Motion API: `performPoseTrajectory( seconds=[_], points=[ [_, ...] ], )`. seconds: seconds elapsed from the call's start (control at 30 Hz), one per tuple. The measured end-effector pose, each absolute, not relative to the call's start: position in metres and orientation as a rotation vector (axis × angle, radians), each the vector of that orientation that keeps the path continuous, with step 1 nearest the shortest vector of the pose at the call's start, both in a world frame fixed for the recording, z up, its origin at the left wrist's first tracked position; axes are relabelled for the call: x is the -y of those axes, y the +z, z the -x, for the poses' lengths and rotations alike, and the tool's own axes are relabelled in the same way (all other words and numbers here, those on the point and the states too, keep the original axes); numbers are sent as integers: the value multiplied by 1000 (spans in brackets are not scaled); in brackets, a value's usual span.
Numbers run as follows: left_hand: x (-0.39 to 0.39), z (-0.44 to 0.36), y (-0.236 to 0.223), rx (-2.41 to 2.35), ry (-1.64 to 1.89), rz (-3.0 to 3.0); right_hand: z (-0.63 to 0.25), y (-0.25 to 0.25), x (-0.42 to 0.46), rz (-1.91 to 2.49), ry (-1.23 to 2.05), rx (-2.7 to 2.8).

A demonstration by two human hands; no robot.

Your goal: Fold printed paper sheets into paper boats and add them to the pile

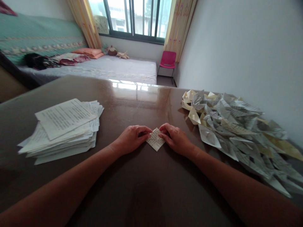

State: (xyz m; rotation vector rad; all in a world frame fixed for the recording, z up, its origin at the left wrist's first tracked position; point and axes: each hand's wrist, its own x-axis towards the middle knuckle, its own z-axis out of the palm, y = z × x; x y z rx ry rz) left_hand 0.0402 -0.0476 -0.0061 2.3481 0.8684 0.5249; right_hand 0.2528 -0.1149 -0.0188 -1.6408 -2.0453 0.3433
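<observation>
A small diamond of folded printed paper (156,142) is held just above or on the brown table, at its middle. My left hand (134,136) pinches its left corner between thumb and fingers. On the opposite corner, my right hand (176,138) has its thumb and fingers closed in the same way. To the left lies a stack of printed paper sheets (63,123), its top sheet turned askew. A large heap of folded paper boats (227,123), white and yellowish, spreads over the right side of the table.
The glossy brown table (132,104) reflects the window (139,19). Past its far edge stands a bed (127,69) with folded bedding and soft toys. A pink chair (168,59) is by the white wall (236,47), which runs along the right.
</observation>
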Motion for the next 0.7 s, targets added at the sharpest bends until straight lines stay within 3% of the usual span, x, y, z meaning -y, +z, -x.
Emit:
performPoseTrajectory(
  seconds=[0.5, 0.7],
  points=[
    [63, -47, -5, -1063, 419, -2740, -246, -12, 114, 1678, 183, 2136],
    [65, -43, -1, -956, 316, -2962, -244, 0, 125, 1728, -103, 2432]
  ],
)
